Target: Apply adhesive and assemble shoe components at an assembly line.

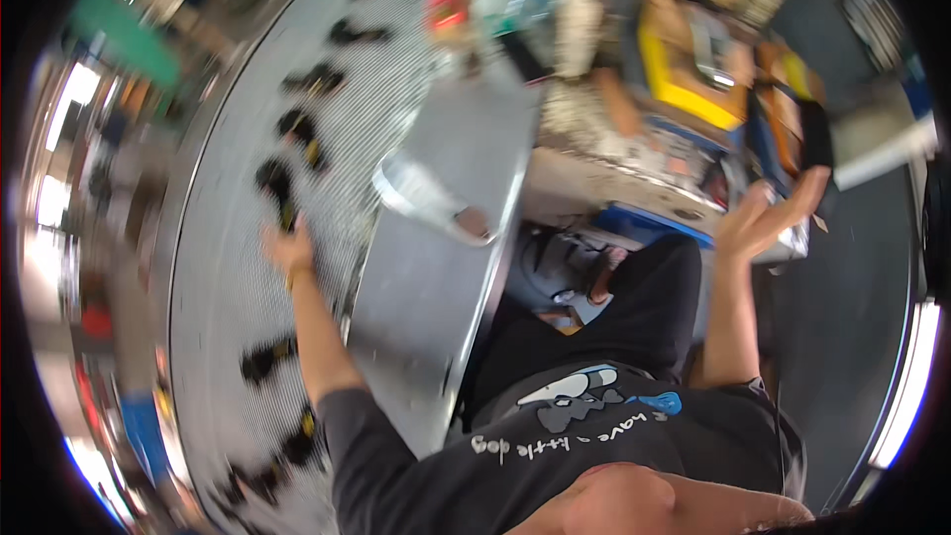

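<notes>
My left hand (289, 250) reaches out over a grey ribbed conveyor belt (223, 277). Its blurred fingers look apart, at the lower end of a black part with a yellowish patch (274, 181); whether they touch it is unclear. More dark parts like it lie in a row along the belt, among them one (265, 361) nearer me. On the right, my right hand (758, 226) is raised with fingers spread and nothing visible in it. Just beyond it are a black and orange object (783, 129) and a yellow bin (684, 89), both smeared by motion.
A metal ledge (416, 307) runs between the belt and my lap, with a shiny clear or metallic piece (426, 200) on it. Beyond stands a cluttered bench (614, 183) with blurred items. A red object (446, 12) sits near the ledge's far end.
</notes>
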Demonstrator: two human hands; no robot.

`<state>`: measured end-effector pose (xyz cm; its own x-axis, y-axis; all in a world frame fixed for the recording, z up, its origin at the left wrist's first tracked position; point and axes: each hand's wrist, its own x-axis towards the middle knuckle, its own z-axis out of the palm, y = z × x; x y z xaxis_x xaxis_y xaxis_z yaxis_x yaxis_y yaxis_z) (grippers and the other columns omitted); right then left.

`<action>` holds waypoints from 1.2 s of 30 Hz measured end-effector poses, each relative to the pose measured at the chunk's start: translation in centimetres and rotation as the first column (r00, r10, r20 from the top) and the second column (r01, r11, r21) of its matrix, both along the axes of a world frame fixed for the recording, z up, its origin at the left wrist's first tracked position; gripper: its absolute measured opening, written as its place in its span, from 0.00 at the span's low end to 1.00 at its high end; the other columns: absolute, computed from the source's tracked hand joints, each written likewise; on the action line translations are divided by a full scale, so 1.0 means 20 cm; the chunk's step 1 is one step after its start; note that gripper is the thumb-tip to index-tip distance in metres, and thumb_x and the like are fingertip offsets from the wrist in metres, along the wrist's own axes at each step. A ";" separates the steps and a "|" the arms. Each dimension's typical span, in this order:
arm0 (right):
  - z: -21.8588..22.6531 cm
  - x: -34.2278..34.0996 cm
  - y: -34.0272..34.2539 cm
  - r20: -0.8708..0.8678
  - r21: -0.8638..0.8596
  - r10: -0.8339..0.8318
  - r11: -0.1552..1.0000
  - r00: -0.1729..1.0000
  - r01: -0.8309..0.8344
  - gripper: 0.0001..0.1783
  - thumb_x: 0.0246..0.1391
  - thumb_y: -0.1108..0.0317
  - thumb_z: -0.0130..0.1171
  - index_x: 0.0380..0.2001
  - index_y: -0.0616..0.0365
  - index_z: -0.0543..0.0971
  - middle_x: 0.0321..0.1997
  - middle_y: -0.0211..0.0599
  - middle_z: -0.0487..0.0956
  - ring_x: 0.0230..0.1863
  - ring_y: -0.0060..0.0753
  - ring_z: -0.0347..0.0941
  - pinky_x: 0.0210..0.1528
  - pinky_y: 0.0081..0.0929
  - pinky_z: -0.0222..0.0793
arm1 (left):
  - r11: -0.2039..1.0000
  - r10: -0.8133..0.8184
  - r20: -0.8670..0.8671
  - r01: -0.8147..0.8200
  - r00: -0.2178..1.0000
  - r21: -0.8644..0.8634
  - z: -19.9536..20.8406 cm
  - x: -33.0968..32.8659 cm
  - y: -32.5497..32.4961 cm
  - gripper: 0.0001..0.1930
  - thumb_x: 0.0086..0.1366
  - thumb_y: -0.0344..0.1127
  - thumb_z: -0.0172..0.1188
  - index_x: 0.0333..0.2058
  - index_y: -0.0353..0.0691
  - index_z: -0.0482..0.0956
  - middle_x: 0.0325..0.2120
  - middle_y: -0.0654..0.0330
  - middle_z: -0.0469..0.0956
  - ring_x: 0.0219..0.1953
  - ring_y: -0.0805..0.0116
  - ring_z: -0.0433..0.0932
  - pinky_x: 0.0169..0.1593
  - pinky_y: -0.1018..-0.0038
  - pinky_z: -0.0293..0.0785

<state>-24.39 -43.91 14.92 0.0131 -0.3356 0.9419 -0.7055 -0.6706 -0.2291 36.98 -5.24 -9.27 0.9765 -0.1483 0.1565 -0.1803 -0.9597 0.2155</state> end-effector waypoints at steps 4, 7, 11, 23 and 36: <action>-0.13 -0.11 0.42 -0.161 0.152 0.199 0.973 0.967 -0.175 0.41 0.63 0.62 0.54 0.72 0.74 0.54 0.76 0.68 0.54 0.76 0.67 0.51 0.77 0.57 0.43 | 0.986 0.054 -0.011 -0.052 0.998 0.157 0.05 -0.14 -0.14 0.47 0.67 0.74 0.50 0.77 0.56 0.51 0.74 0.44 0.55 0.72 0.36 0.58 0.71 0.32 0.51; -0.21 -0.15 0.45 -0.119 0.254 0.198 0.953 0.973 -0.163 0.41 0.59 0.66 0.59 0.70 0.72 0.57 0.74 0.67 0.57 0.75 0.66 0.53 0.76 0.56 0.46 | 0.984 0.059 -0.015 -0.056 0.998 0.167 0.08 -0.21 -0.24 0.43 0.70 0.71 0.49 0.76 0.55 0.54 0.73 0.48 0.58 0.71 0.41 0.61 0.70 0.32 0.53; -0.24 -0.11 0.46 -0.069 0.362 0.276 0.903 0.959 -0.234 0.39 0.53 0.75 0.63 0.67 0.68 0.61 0.72 0.62 0.61 0.71 0.63 0.57 0.73 0.54 0.52 | 0.987 0.069 0.049 -0.076 0.996 0.141 0.10 -0.23 -0.19 0.39 0.73 0.65 0.50 0.72 0.46 0.60 0.69 0.50 0.65 0.70 0.45 0.64 0.70 0.32 0.53; -0.49 0.04 0.76 0.163 0.749 0.555 0.468 0.816 -0.468 0.27 0.55 0.75 0.65 0.57 0.67 0.69 0.57 0.56 0.73 0.60 0.59 0.69 0.65 0.45 0.65 | 0.998 0.014 0.164 -0.022 0.986 0.053 0.05 -0.29 -0.11 0.31 0.69 0.55 0.61 0.56 0.32 0.70 0.51 0.44 0.77 0.55 0.43 0.76 0.62 0.43 0.68; -0.71 0.11 1.07 -0.018 0.941 1.000 0.017 0.000 -0.339 0.17 0.65 0.56 0.56 0.40 0.62 0.77 0.43 0.48 0.80 0.48 0.53 0.78 0.52 0.46 0.74 | 0.996 -0.087 0.289 0.080 0.953 0.035 0.00 -0.35 0.01 0.31 0.67 0.52 0.63 0.53 0.27 0.67 0.45 0.41 0.76 0.48 0.40 0.77 0.54 0.48 0.71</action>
<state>-22.11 -22.52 0.66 0.9999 0.0136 0.0038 0.0124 -0.7183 -0.6956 30.00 -4.94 -9.35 0.8737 -0.2339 0.4265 -0.3111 -0.9428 0.1201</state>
